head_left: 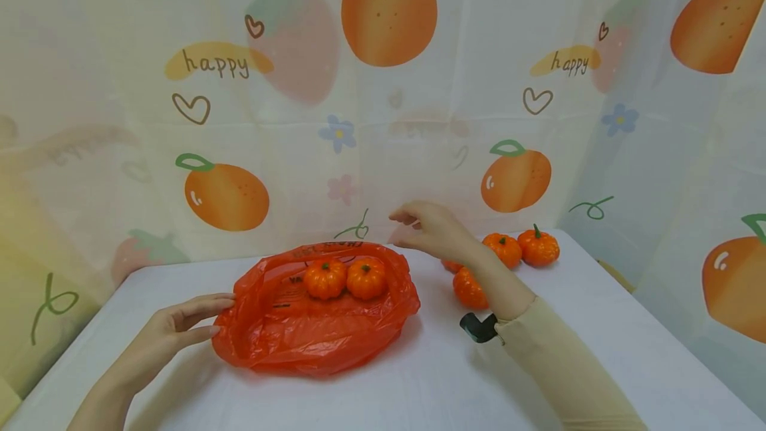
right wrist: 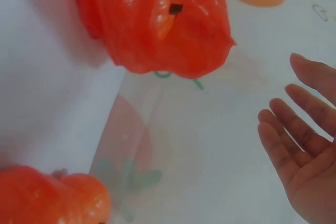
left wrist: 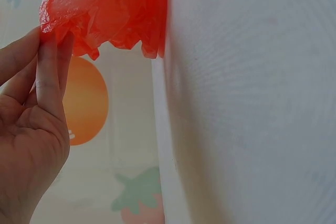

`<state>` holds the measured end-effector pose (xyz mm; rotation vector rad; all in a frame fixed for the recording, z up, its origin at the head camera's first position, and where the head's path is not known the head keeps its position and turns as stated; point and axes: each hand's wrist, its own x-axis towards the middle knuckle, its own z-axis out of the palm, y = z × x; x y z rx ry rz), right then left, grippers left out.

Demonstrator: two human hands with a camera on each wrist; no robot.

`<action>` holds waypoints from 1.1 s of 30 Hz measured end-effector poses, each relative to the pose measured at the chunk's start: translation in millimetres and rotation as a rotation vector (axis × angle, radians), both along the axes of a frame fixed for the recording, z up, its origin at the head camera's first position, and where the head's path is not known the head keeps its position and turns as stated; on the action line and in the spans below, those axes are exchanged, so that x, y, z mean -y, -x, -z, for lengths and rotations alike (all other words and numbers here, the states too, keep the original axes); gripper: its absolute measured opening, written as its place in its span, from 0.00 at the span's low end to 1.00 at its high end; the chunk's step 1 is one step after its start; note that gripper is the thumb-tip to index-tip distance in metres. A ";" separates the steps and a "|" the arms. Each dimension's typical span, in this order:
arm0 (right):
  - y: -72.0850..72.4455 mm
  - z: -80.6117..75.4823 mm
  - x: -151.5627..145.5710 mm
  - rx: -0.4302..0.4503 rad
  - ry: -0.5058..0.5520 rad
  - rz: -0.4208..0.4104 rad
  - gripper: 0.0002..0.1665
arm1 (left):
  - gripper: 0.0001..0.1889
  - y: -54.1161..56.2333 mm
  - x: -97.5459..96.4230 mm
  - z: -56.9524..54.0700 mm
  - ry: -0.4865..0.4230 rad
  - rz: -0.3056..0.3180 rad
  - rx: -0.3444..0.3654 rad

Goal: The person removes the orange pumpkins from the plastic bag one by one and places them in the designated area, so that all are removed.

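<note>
A red plastic bag (head_left: 311,344) lies with its mouth spread wide on the table. Two small orange pumpkins (head_left: 325,282) sit side by side inside it. At the bag's left edge my left hand (head_left: 170,330) pinches the rim between thumb and fingers; the left wrist view shows the crumpled plastic (left wrist: 113,9) at those fingertips. My right hand (head_left: 438,230) hovers above and beyond the bag's right rim, its fingers relaxed and apart. Nothing is in that palm (right wrist: 315,177) in the right wrist view.
Several more orange pumpkins (head_left: 538,249) rest on the white table (head_left: 598,338) to the right of the bag, partly hidden behind my right forearm. A curtain (head_left: 419,105) printed with fruit hangs along the back and sides of the table.
</note>
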<state>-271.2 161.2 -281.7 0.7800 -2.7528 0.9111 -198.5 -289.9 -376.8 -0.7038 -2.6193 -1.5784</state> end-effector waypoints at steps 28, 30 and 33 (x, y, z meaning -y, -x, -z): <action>25.4 -7.0 81.1 0.158 0.051 -0.175 0.23 | 0.20 -0.8 -0.5 -1.8 0.011 0.002 0.004; 26.9 -5.9 87.0 0.159 0.057 -0.184 0.23 | 0.20 -0.9 -0.7 -2.2 0.011 0.002 0.003; 29.2 -4.4 96.1 0.142 0.046 -0.190 0.22 | 0.20 -0.8 -0.9 -2.6 0.010 0.003 0.003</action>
